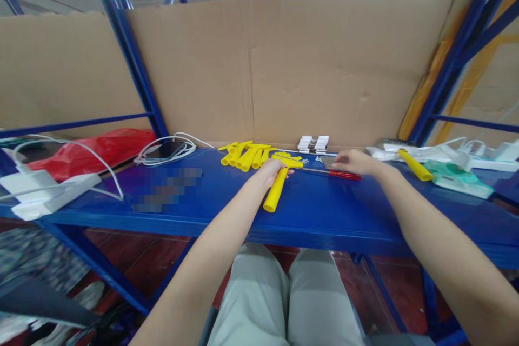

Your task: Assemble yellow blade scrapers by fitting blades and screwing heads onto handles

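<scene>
My left hand (272, 172) is closed around a yellow T-shaped scraper handle (276, 192), its round grip pointing toward me and its wide head away. My right hand (352, 162) is over the table to the right, fingertips bent together beside a small stack of thin grey metal blades (327, 161). Whatever those fingertips may pinch is too small to make out. Just below them lies a screwdriver with a red handle (345, 175), its shaft pointing left toward the scraper head. Small silvery screws (305, 160) are scattered between the two hands.
Several yellow handles (245, 158) lie piled behind my left hand. White folded pieces (313, 144) stand against the cardboard wall (324, 65). At left are a red bag (97, 152), coiled white cable (166, 152) and power strip; at right, another yellow handle (415, 165) and a green-white packet (458, 178).
</scene>
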The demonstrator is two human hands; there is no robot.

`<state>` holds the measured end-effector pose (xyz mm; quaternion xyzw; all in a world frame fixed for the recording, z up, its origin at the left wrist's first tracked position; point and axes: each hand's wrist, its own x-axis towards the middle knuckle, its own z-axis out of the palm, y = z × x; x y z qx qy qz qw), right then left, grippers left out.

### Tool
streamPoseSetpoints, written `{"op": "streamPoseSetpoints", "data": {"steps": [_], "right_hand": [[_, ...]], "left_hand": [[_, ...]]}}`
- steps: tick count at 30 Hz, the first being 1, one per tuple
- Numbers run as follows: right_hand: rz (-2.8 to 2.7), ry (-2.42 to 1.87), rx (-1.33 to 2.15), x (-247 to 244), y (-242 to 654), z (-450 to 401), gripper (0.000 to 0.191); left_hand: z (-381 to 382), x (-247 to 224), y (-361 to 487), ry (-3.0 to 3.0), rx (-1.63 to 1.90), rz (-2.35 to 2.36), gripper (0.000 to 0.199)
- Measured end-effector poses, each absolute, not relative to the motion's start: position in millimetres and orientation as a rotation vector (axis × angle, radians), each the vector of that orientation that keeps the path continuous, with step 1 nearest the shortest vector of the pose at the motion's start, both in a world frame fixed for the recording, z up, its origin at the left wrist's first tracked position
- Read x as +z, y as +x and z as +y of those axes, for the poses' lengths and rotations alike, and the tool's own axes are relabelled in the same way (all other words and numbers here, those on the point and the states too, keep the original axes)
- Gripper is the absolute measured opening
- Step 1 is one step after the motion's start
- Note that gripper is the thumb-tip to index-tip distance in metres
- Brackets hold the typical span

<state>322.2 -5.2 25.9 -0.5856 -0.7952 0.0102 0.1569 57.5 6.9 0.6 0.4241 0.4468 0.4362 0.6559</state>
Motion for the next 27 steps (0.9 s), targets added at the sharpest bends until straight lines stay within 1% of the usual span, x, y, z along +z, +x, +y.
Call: {"op": "streamPoseSetpoints", "data": {"steps": [4, 9, 16, 19, 24, 27], "right_hand": [[-2.196, -1.617, 0.103, 20.3, 321.3, -12.9, 0.032], [-2.191, -1.669, 0.143, 13.5, 320.6, -8.5, 0.026], [-2.263, -1.678, 0.159, -0.7, 324.8, 3.0, 0.022], [-2.284, -1.693, 0.123, -1.4, 321.3, 2.0, 0.019], [-2.268, -1.874, 0.027, -2.5, 314.3, 1.3, 0.02], [-2.274, -1.841, 0.005, -4.7, 312.6, 2.5, 0.019]], "left_hand": [[5.6, 2.7, 58.0, 0.93, 0.984, 1.052, 0.053], [1.2, 5.9, 57.1, 0.954, 0.989, 1.058, 0.058], [-0.8, 7.7, 57.2, 0.946, 0.996, 1.056, 0.055], [-2.8, 8.8, 57.9, 0.957, 0.996, 1.053, 0.055], [-4.2, 9.1, 57.9, 0.97, 0.979, 1.049, 0.056], [-2.9, 8.1, 57.6, 0.967, 0.977, 1.048, 0.057]]}}
